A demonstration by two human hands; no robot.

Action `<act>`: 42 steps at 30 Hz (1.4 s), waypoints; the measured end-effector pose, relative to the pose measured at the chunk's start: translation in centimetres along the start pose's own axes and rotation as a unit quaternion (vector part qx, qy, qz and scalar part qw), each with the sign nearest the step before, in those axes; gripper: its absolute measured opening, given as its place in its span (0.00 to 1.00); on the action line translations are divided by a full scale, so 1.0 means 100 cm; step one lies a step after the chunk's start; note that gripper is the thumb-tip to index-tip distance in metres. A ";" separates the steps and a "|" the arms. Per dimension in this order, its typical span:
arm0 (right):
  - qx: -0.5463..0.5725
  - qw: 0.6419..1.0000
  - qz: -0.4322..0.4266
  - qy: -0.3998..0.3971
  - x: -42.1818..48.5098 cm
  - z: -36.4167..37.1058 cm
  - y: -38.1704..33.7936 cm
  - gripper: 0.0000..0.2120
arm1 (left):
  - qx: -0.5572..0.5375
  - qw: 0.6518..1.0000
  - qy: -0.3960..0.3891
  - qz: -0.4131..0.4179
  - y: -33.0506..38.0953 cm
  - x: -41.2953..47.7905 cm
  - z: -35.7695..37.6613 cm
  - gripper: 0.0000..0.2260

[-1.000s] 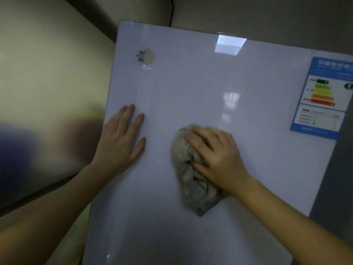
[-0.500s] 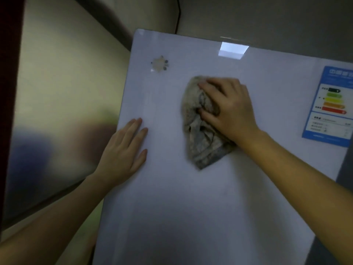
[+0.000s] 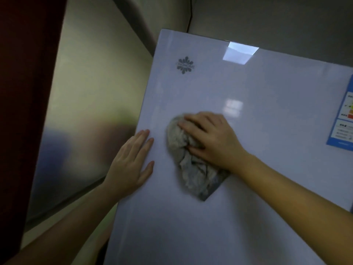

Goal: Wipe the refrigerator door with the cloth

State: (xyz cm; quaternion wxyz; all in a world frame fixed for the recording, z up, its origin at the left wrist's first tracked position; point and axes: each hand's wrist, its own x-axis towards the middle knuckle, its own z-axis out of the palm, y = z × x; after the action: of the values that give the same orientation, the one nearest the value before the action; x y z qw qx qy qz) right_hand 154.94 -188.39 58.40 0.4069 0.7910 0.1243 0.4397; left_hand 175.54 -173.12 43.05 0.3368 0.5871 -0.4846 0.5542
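Moved since half a second ago: cloth (image 3: 188,169) and right hand (image 3: 214,140) are now sitting lower on the refrigerator door (image 3: 257,207), down from near the logo (image 3: 185,65) to the door's middle band; left hand (image 3: 131,165) is staying flat by the door's left edge.

Item, cloth: grey, crumpled, bunched into a long wad; it is lying against the door face, left of centre, upper part tucked beneath the right hand, lower corner trailing down and rightward to a darker point; it is sitting just beside the left hand, a strip of bare door showing between them.

Item, right hand: grip clenched on the cloth; fingers are curling over the top of the wad, thumb is pressing into its middle; bare forearm is running off toward the lower right.

Item, left hand: grip released, holding nothing; fingers are lying straight and close together, pointing up; palm is resting on the door at its left edge.

Item, refrigerator door: white, glossy; it is throwing back a bright rectangular reflection (image 3: 240,53) near its top edge; dark snowflake-shaped logo is sitting near the top left corner; blue energy label (image 3: 342,121) with coloured bars is sticking at the right edge, partly cut off by the frame.

Surroundings: brushed metal panel (image 3: 86,111) is standing left of the door; dark red surface (image 3: 24,92) is filling the far left; thin dark cable (image 3: 190,14) is running up the wall above the door.
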 end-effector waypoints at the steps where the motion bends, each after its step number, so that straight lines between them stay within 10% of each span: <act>1: -0.008 1.000 0.017 0.006 0.012 -0.003 0.011 0.27 | -0.005 1.000 0.001 -0.002 -0.001 -0.002 0.001 0.27; 11: -0.012 0.984 0.167 0.064 0.086 -0.002 0.029 0.30 | -0.028 0.999 0.016 -0.004 -0.001 -0.013 0.010 0.25; 24: 0.080 0.996 -0.013 -0.048 -0.125 0.049 -0.160 0.17 | -0.020 1.000 -0.020 -0.001 0.002 -0.026 -0.001 0.24; 34: 0.001 0.983 0.184 0.026 -0.093 0.007 -0.073 0.26 | 0.006 0.999 -0.035 -0.006 0.012 -0.028 0.001 0.23; 42: 0.090 0.992 -0.047 -0.077 -0.212 0.039 -0.163 0.15 | -0.008 0.999 -0.035 0.031 0.048 -0.033 0.001 0.22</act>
State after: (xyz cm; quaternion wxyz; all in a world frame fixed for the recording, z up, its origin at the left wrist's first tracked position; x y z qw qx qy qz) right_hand 148.38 -191.81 32.40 0.3625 0.8492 0.1685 0.3450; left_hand 171.35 -173.97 39.17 0.3069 0.5883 -0.5183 0.5396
